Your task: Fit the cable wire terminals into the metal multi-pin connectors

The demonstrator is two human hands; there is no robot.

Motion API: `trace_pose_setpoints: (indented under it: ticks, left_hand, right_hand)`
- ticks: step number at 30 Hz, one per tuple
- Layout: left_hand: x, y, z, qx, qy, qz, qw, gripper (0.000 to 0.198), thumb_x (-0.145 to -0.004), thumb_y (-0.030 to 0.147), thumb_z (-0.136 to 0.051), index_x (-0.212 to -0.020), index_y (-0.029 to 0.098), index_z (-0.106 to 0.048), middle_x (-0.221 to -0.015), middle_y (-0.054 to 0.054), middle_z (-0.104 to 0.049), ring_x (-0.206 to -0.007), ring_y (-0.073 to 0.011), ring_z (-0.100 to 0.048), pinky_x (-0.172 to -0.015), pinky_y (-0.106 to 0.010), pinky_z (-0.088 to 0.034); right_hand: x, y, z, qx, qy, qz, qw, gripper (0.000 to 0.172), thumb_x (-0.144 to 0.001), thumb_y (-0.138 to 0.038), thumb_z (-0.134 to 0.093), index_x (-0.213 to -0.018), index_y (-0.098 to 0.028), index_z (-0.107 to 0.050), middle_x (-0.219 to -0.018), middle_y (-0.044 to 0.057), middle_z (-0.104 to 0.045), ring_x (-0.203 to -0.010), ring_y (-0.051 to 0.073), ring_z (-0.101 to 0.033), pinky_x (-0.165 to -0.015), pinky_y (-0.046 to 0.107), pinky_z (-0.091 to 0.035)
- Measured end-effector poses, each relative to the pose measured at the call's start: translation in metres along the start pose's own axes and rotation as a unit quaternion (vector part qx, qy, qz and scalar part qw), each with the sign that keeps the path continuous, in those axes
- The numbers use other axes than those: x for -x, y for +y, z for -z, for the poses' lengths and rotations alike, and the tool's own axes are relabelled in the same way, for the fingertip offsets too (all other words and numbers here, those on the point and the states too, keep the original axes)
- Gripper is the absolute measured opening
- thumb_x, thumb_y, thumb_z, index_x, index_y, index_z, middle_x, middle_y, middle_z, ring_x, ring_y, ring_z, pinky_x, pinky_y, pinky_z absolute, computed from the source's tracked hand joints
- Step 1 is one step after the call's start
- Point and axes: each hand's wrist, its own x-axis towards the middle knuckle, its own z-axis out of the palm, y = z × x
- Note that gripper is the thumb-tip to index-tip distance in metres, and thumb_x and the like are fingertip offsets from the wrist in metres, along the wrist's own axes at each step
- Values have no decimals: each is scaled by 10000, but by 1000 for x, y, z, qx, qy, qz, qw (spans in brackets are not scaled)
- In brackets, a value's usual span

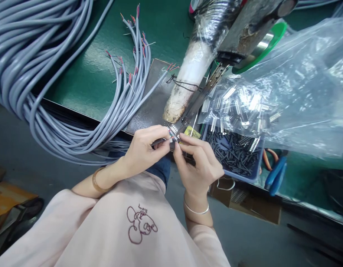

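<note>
My left hand is closed in a pinch around the stripped end of a grey cable, whose body is mostly hidden by my fingers. Thin coloured wires come out between my two hands. From the other side my right hand pinches at the same wires, thumb and forefinger nearly together; what lies between these fingertips is too small to tell. Just beyond the fingertips is a small metal multi-pin connector. The dark tip of a soldering iron points down toward it from above, close to my fingers.
Many grey cables with stripped ends hang over the table edge at left. A plastic-wrapped white tube stands beside the iron, with a green-rimmed spool behind. Right are a blue bin of black sleeves, a bag over connectors, and pliers.
</note>
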Motion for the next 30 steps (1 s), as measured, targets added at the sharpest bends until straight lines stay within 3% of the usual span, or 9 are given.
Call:
trace_pose_setpoints:
  ticks: [4, 6, 10, 12, 14, 17, 21, 25, 30]
  left_hand:
    - [6, -1, -2, 33, -15, 45, 998, 147, -827, 65, -582, -722, 165, -600, -696, 9, -623, -624, -92, -511, -600, -219, -410]
    - [9, 0, -2, 100, -25, 108, 989, 105, -822, 101, -610, -740, 165, -621, -703, 6, -637, -620, -91, -546, -594, -213, -433]
    - [11, 6, 3, 325, -101, 272, 900, 131, -808, 246, -727, -777, 160, -634, -603, 21, -619, -492, -77, -544, -483, -193, -443]
    - [12, 9, 7, 399, -146, 302, 853, 239, -782, 333, -794, -789, 151, -640, -610, 4, -647, -455, -71, -538, -434, -182, -427]
    - [14, 10, 9, 429, -161, 308, 834, 304, -758, 379, -832, -801, 144, -644, -662, -20, -690, -456, -65, -547, -425, -175, -429]
    - [19, 8, 9, 448, -126, 308, 830, 302, -743, 335, -849, -856, 155, -635, -675, -2, -698, -471, -50, -547, -453, -158, -441]
    - [26, 0, 5, 464, -85, 307, 827, 310, -730, 298, -852, -870, 152, -617, -654, 19, -671, -489, -46, -548, -480, -151, -449]
    - [31, -3, 3, 450, -4, 287, 846, 355, -708, 339, -876, -844, 158, -601, -688, 24, -656, -539, -53, -582, -534, -160, -495]
    - [36, -3, 7, 452, -27, 281, 846, 379, -707, 368, -878, -875, 163, -607, -687, 20, -667, -525, -59, -587, -509, -161, -485]
  right_hand:
    - [5, 1, 3, 12, -19, 21, 1000, 180, -866, -99, -727, -861, -230, -604, -955, 22, -798, -837, 136, -773, -740, 226, -622]
    - [10, 4, 5, 2, 3, 18, 1000, 172, -861, -102, -733, -882, -228, -618, -924, 17, -802, -807, 139, -776, -727, 231, -623]
    - [19, 11, 12, -88, 30, 33, 995, 171, -853, -112, -725, -881, -233, -608, -1001, 34, -812, -795, 168, -788, -634, 255, -628]
    - [21, 13, 14, -107, 2, 51, 993, 176, -845, -111, -723, -859, -228, -592, -1073, 63, -805, -817, 177, -793, -600, 247, -616]
    - [20, 13, 16, -88, -17, 69, 994, 177, -847, -104, -717, -853, -225, -588, -1012, 57, -813, -799, 167, -790, -589, 228, -596]
    - [15, 8, 19, -32, -9, 103, 994, 163, -864, -108, -705, -857, -224, -591, -846, 16, -802, -719, 132, -766, -583, 204, -558]
    - [11, -5, 20, 17, -4, 146, 989, 152, -881, -123, -695, -867, -227, -585, -810, 8, -783, -628, 108, -702, -578, 215, -518]
    - [16, -21, 18, 25, -34, 131, 990, 144, -892, -116, -681, -895, -226, -587, -779, 0, -758, -615, 104, -677, -596, 218, -514]
    - [22, -27, 17, -9, -23, 73, 997, 152, -903, -130, -671, -869, -237, -569, -782, -20, -749, -598, 91, -675, -523, 204, -480]
